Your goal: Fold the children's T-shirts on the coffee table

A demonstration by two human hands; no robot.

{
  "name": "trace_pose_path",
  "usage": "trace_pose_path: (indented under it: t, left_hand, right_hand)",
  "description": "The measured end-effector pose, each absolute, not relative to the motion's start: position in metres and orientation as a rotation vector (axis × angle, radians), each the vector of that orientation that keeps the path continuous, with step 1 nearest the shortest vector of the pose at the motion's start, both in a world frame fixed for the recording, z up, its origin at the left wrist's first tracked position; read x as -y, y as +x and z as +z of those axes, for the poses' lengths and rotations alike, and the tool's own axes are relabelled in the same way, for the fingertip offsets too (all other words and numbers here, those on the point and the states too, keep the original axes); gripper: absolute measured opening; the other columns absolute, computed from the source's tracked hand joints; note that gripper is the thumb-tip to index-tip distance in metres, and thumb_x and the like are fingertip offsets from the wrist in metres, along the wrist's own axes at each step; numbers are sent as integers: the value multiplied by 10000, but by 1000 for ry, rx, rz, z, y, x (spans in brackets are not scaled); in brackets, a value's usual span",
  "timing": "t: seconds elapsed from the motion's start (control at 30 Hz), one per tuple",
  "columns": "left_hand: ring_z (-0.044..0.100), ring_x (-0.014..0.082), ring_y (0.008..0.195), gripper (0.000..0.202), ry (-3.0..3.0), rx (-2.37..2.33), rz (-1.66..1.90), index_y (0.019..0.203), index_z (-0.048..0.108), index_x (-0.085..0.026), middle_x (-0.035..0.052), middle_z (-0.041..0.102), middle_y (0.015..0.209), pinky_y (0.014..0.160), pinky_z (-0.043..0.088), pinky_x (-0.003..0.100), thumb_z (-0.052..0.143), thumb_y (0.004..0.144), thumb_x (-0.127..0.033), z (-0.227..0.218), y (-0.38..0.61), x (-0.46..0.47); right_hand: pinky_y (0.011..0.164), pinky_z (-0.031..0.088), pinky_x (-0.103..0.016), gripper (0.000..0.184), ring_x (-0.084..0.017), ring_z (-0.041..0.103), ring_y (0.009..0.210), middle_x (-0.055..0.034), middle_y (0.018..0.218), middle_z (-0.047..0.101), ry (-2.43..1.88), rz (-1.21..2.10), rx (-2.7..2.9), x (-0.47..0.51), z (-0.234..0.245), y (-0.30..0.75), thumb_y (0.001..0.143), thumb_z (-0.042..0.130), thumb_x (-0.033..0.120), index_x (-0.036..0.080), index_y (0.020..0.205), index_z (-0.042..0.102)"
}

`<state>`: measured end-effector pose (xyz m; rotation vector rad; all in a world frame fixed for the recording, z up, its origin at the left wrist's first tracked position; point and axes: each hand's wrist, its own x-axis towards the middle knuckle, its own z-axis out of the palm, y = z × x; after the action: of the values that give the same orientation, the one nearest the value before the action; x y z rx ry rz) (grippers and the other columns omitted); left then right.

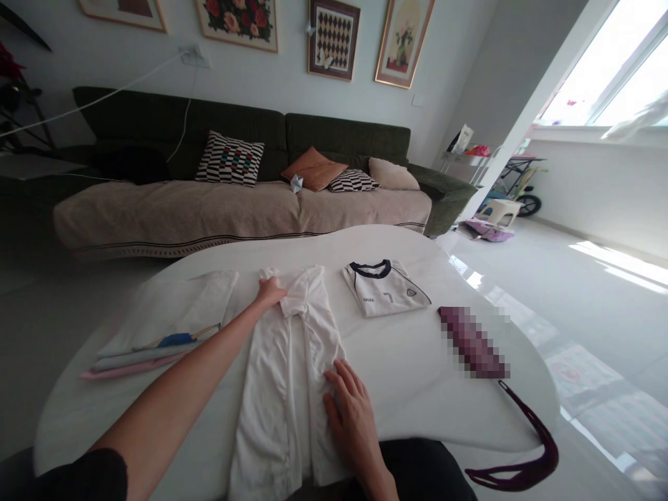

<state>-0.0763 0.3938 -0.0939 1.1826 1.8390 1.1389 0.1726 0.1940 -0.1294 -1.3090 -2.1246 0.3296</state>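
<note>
While the right hand (351, 407) lies flat with spread fingers to pin the long white cloth shirt (289, 369) on the white round bench (417, 362), the left hand (270, 291) pinches its top edge.

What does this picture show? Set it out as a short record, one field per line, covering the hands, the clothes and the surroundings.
Setting: living room, white table in front of a dark green sofa
Left hand: grips the top end of a white garment
Right hand: lies flat, palm down, on the garment's right edge
White garment: long, folded into a narrow strip
Folded jersey: white, dark collar, apart to the right
Pile of folded clothes: to the left
Dark strap: hangs over the table's right edge
</note>
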Motion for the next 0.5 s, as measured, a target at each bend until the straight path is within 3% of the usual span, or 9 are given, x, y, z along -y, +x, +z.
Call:
trace_pose_path:
  t: [0.07,0.13,0.2,0.3,0.43,0.5]
  left_hand:
    - [186,324,1298,640,1346,-1907,1129,1207,445,-144,139,251,1412,1034,221,367,647,600,-133,-94,-66,-393]
    - [111,266,1328,574,1518,-1912,1087,1222,442,-180,80,181,1454,1066,138,327,603,670,-177,-97,-53,-392]
    - [107,249,1331,527,1629,-1889,1022,1216,459,-193,71,225,1445,1076,61,344,584,705,-231,-103,-42,-391]
    - [93,294,1329,528,1740,-1947,865,1239,448,-211,96,263,1430,1054,-30,448,543,746,-374,-116,-36,-388]
    - [77,322,1327,574,1920,-2093,573,1313,360,-261,96,216,1448,1034,-5,498,394,801,-519,-125,-39,-385]
    - [82,333,1325,583,1959,-2107,536,1328,336,-266,103,214,1448,1026,11,518,359,810,-532,-125,-40,-385]
  right_hand:
    - [966,388,-392,366,-211,387,1213,-56,1275,480,-1305,327,2120,-195,-130,173,797,438,150,222,1146,522]
    - [960,395,-392,367,-213,393,1211,-56,1276,480,-1302,323,2112,-196,-131,173,795,443,154,227,1146,524]
    - [961,397,-394,370,-213,390,1215,-56,1283,474,-1303,323,2117,-196,-132,173,797,443,157,228,1152,522]
    - [969,390,-399,381,-215,373,1227,-59,1298,459,-1305,334,2141,-194,-132,174,801,444,163,224,1171,509]
    - [969,387,-394,356,-224,368,1230,-65,1298,459,-1272,385,2140,-193,-130,179,808,464,200,223,1158,522]
    - [934,416,-362,288,-214,440,1169,-71,1215,530,-1244,460,2122,-200,-124,181,820,458,227,225,1089,561]
